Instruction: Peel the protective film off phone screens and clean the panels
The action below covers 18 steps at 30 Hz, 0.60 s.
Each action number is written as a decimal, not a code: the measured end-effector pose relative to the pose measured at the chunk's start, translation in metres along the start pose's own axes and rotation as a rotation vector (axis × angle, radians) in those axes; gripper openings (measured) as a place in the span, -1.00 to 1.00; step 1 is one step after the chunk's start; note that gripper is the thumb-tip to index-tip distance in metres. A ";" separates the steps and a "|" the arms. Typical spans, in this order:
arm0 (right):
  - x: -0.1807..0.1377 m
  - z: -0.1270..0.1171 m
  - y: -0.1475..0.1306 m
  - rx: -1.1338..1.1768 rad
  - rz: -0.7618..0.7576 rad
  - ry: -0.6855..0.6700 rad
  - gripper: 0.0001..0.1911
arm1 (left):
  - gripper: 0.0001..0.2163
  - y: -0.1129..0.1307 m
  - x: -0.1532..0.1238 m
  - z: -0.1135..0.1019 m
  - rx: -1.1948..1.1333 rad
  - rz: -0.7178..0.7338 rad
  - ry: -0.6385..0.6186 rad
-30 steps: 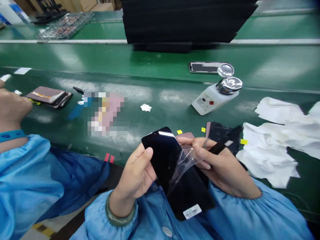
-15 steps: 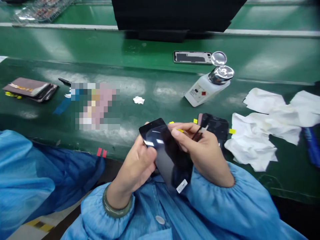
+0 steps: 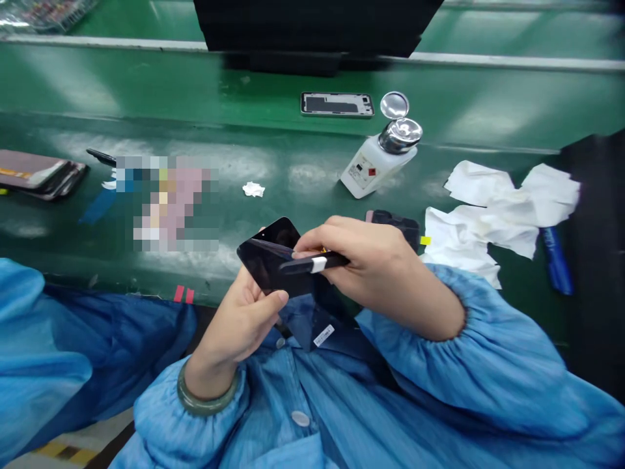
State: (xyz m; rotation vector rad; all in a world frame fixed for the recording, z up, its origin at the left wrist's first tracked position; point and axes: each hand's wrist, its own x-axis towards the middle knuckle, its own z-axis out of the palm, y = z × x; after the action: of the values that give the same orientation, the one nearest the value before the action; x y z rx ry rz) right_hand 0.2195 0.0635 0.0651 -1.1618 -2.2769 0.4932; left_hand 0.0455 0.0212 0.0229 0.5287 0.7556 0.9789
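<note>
A glossy black phone screen (image 3: 263, 260) lies tilted in my left hand (image 3: 244, 312), its thumb on the front and the other fingers behind. A clear protective film (image 3: 297, 312) with a small white label (image 3: 323, 335) partly lifts off the glass near the top. My right hand (image 3: 361, 251) is closed, thumb and forefinger pinching the film's upper edge by a small yellow tab. A slim black tool (image 3: 312, 263) with a white band is also tucked in this hand. Its far end is hidden by the fingers.
A white bottle (image 3: 378, 166) with its metal lid raised stands ahead, near a phone frame (image 3: 336, 104). To the right are white wipes (image 3: 481, 228), a blue marker (image 3: 556, 260) and a dark phone part (image 3: 398, 225). Stacked phone parts (image 3: 39, 172) lie left, beside another person's blue sleeve (image 3: 39, 339).
My right hand has turned over and moved left across the screen, drawing the film up from the glass. The black tool now points left over the screen. The view has shifted right.
</note>
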 end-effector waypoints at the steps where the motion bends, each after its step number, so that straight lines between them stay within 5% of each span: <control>1: 0.003 -0.001 -0.002 0.036 0.023 -0.043 -0.81 | -0.55 0.001 0.000 -0.002 0.006 0.002 0.008; 5: 0.025 -0.004 -0.009 0.240 0.257 -0.162 -0.93 | -0.52 0.009 0.001 -0.005 0.017 -0.021 -0.013; 9: 0.048 0.000 -0.010 0.525 0.429 -0.329 -0.69 | -0.58 0.015 0.003 -0.005 0.013 -0.114 -0.021; 18: 0.064 0.020 -0.003 0.724 0.656 -0.272 -0.69 | -0.41 0.014 0.006 0.000 -0.007 -0.141 0.033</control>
State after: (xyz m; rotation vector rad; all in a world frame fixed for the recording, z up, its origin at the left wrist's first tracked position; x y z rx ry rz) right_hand 0.1738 0.1130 0.0696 -1.4559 -1.5900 1.6406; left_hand 0.0396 0.0337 0.0306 0.4476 0.8079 0.8613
